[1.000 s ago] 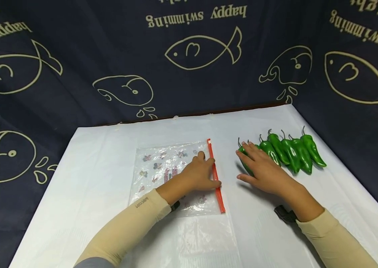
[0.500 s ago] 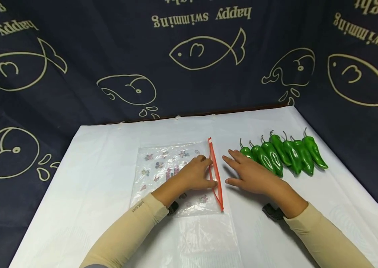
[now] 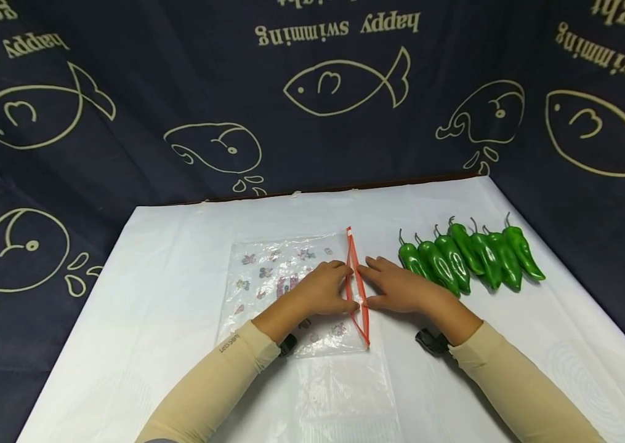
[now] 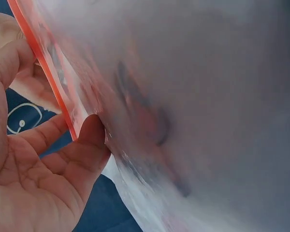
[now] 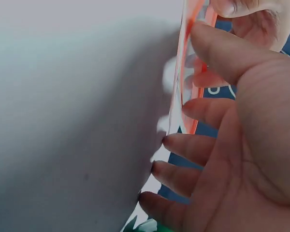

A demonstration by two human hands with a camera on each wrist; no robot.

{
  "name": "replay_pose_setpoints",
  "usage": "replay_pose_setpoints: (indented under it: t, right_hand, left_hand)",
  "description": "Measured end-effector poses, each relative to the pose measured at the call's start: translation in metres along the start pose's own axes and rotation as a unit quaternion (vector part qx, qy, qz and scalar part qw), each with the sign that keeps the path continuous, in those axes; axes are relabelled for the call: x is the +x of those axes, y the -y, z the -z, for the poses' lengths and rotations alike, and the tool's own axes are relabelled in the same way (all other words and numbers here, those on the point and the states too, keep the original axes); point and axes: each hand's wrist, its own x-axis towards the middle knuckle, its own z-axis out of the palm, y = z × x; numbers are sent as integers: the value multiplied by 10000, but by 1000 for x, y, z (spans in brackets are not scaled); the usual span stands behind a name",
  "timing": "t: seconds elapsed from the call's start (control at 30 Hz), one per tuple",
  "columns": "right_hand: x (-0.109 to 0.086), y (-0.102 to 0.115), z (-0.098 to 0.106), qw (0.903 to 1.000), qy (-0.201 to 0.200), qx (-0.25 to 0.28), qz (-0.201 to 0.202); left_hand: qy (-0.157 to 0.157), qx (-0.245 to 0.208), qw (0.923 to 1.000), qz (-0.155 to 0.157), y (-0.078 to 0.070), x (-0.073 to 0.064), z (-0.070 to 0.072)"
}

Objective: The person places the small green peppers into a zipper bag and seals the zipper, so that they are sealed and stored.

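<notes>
A clear plastic zip bag (image 3: pixel 254 295) printed with small cartoon figures lies flat, its red-edged mouth (image 3: pixel 366 329) parted into a narrow gap on the right side. My left hand (image 3: pixel 323 288) rests over the bag with thumb and fingers spread along the near red edge. In the left wrist view its fingertips touch the red strip (image 4: pixel 46 77) and the film beside it. From the other side, my right hand (image 3: pixel 398 288) reaches the outer red edge, thumb and index at the mouth. In the right wrist view, the other fingers (image 5: pixel 191 145) extend toward the white surface.
Several green peppers (image 3: pixel 486 258) lie in a row to the right, stems pointing away, close beyond my right hand. White sheeting covers the table (image 3: pixel 179 264). A dark cloth (image 3: pixel 201 67) with fish drawings hangs behind and at both sides.
My right hand has moved left from the peppers to the bag's mouth. The red edges, together at first, have come apart, and my left hand has drawn slightly back with one edge.
</notes>
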Motion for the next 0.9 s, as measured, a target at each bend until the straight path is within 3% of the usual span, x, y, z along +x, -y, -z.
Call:
replay_pose_setpoints:
  t: [0.4, 0.67, 0.8, 0.9]
  right_hand:
    - [8, -1, 1, 9995, 289, -7, -123]
    - [5, -1, 2, 9995, 295, 15, -127]
    - [5, 0, 2, 9996, 272, 51, -74]
    - [5, 0, 2, 9996, 267, 55, -53]
  left_hand:
    - [25, 94, 9999, -138, 0, 0, 4]
    - [152, -222, 9994, -230, -1, -1, 3]
    - [18, -465, 9987, -198, -3, -4, 1]
    - [-284, -691, 9971, -150, -4, -7, -1]
